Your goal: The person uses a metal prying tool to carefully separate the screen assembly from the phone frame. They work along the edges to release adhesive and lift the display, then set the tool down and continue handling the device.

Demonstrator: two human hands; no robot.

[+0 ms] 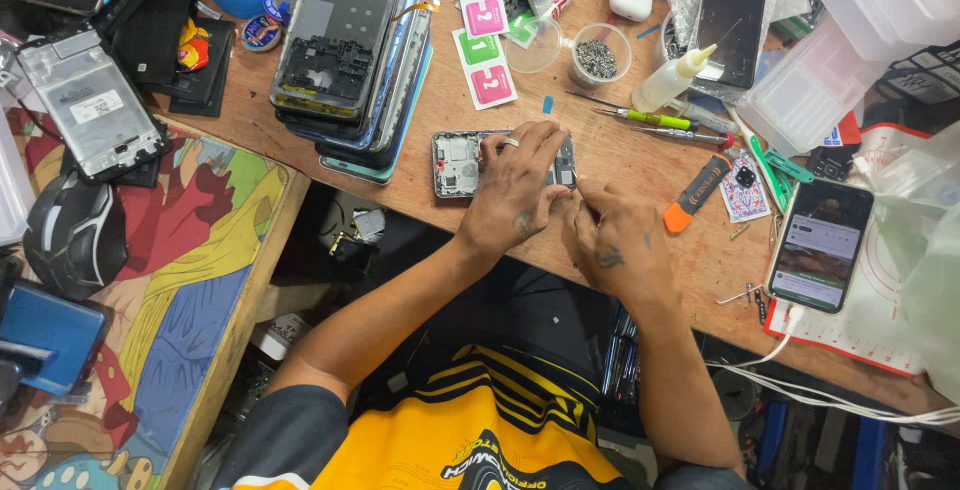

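Observation:
An opened phone [455, 163] with its back cover off lies flat on the wooden bench [560, 100], inner parts showing. My left hand [515, 190] rests over its middle and right part, fingers spread and pressing it down. My right hand [615, 240] sits just right of it, fingers pinched near the phone's right end; whatever small thing it pinches is hidden.
A stack of phone frames [350, 50] lies to the upper left. A glue bottle [675, 75], screwdrivers [650, 118], an orange pry tool [695, 193], a cup of screws [598, 55] and a lit phone [820, 245] lie to the right. Clear plastic boxes [830, 60] stand far right.

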